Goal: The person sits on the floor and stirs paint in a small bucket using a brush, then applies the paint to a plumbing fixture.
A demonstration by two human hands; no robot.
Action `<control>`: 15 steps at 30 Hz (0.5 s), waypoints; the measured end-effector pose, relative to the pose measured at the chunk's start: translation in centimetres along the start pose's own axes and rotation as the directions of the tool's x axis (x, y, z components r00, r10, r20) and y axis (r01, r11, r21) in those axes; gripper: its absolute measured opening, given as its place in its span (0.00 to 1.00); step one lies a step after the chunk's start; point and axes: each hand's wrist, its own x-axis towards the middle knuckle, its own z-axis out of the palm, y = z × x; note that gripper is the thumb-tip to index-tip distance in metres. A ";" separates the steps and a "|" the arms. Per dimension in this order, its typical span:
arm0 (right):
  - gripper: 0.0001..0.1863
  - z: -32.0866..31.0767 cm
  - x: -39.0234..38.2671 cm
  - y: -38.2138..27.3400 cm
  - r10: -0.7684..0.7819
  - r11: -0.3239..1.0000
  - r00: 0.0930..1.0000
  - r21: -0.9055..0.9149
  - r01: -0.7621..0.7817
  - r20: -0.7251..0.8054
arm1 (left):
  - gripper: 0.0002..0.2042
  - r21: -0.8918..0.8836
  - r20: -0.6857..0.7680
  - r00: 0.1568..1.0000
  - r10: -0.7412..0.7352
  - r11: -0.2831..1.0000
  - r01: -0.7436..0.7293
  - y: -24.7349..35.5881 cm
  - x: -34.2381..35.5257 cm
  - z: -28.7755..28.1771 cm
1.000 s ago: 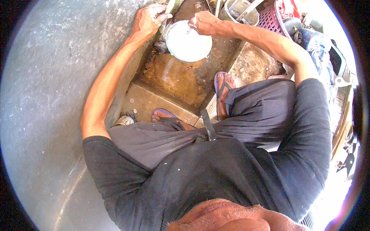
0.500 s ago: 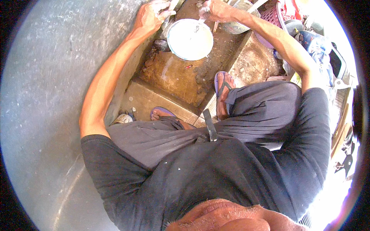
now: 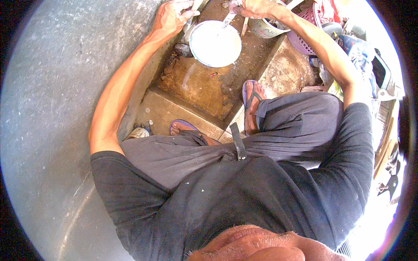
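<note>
No word, number or sign can be read. Coloured markings on the pail (image 3: pixel 264 30) at the upper right of centre and on the small container (image 3: pixel 138 133) at centre left are too small to decipher.

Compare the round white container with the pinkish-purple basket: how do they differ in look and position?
The container looks white and solid-surfaced; the basket is pinkish-purple, its wall full of holes. The container's round top shows almost whole, whereas the right forearm crosses in front of the basket. The container lies left of the right hand, the basket to its right. Both have curved rims.
</note>
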 end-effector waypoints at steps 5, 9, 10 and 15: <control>0.05 5.0 1.0 -1.3 0.031 0.980 0.996 -0.196 -0.015 0.080 | 0.12 0.306 0.032 0.996 0.081 0.948 -0.087 -2.4 0.4 0.7; 0.07 6.6 2.4 -5.2 0.064 0.976 0.989 -0.215 -0.035 0.133 | 0.13 0.281 0.029 0.999 0.023 0.959 -0.030 -2.5 0.0 0.5; 0.07 6.7 2.4 -5.5 0.045 0.964 0.988 -0.267 -0.004 0.150 | 0.13 0.269 0.013 0.997 0.073 0.960 -0.074 -2.9 0.0 0.5; 0.08 6.6 0.9 -6.3 0.124 0.977 0.944 -0.202 -0.063 0.306 | 0.13 0.303 0.020 0.994 0.109 0.947 -0.110 -3.0 -0.2 0.4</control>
